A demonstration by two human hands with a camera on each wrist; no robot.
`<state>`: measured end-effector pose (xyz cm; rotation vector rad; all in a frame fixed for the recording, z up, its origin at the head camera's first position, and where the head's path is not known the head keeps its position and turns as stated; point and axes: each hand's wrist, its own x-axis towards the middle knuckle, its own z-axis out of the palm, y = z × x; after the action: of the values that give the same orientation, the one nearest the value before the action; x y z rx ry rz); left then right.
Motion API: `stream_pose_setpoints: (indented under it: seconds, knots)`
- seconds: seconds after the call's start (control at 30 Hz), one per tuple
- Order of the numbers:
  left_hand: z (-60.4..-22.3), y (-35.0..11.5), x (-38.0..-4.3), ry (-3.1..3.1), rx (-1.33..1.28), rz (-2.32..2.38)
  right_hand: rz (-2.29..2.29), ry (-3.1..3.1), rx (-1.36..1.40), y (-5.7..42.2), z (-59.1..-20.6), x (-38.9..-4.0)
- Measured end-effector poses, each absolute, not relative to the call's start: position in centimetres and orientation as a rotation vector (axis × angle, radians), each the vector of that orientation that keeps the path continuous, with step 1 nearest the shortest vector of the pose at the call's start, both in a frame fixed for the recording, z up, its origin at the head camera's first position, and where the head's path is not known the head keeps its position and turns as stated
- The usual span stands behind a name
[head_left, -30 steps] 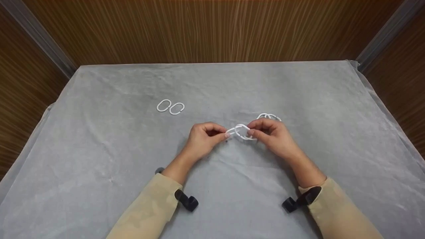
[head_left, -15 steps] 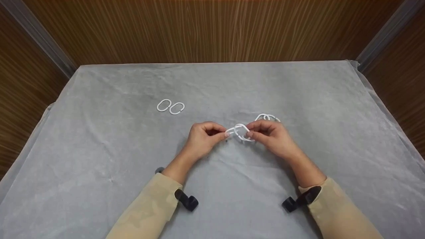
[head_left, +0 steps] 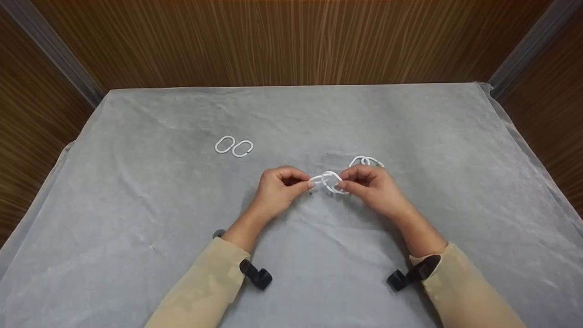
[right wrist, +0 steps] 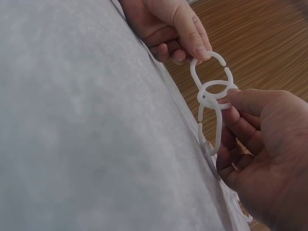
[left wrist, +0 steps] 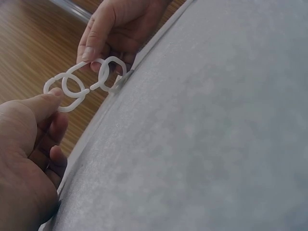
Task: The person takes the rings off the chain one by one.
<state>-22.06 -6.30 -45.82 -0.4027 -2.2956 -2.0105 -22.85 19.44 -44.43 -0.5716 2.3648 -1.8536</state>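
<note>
White oval plastic shower curtain rings, each with a small gap, are linked into a chain between the hands. In the head view, the left hand [head_left: 282, 189] pinches the end ring [right wrist: 193, 71] between thumb and fingers. That ring passes through a second ring [right wrist: 214, 82], which the right hand [head_left: 375, 187] pinches at its side. From the second ring hangs a further ring [right wrist: 219, 130], best seen in the right wrist view. More rings [head_left: 359, 157] of the chain lie on the cloth behind the right hand, partly hidden by it.
Two loose rings, one [head_left: 216, 146] beside the other [head_left: 234, 150], lie on the grey cloth [head_left: 150, 191] to the left and farther back. Wood-grain panels [head_left: 291, 45] stand behind and at both sides. A black wrist mount [head_left: 260, 278] sits on each sleeve.
The right hand has shifted very slightly to the left, and the rings behind it moved a little the same way. The left hand keeps its pinch almost in place.
</note>
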Motion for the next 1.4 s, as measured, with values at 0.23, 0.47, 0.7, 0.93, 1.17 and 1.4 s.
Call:
stream_pose_setpoints:
  seconds: [0.23,0.47,0.7,0.93,1.17,1.4]
  knots:
    - [-45.79,-6.28,-22.09,-2.289,-0.413,-2.006,-1.877,2.376,-0.559,19.50,-44.55,-22.83]
    - [-45.80,-6.29,-22.07,-2.296,-0.429,-1.978,-1.881,2.386,-0.558,19.45,-44.46,-22.78]
    - [-45.86,-6.32,-22.01,-2.297,-0.449,-1.952,-1.881,2.402,-0.536,19.48,-44.43,-22.81]
    - [-45.82,-6.29,-21.93,-2.303,-0.477,-1.924,-1.916,2.390,-0.564,19.42,-44.44,-22.81]
    - [-45.79,-6.27,-21.88,-2.302,-0.510,-1.887,-1.945,2.364,-0.586,19.39,-44.47,-22.77]
    - [-45.82,-6.24,-21.91,-2.305,-0.540,-1.871,-1.964,2.354,-0.594,19.32,-44.51,-22.76]
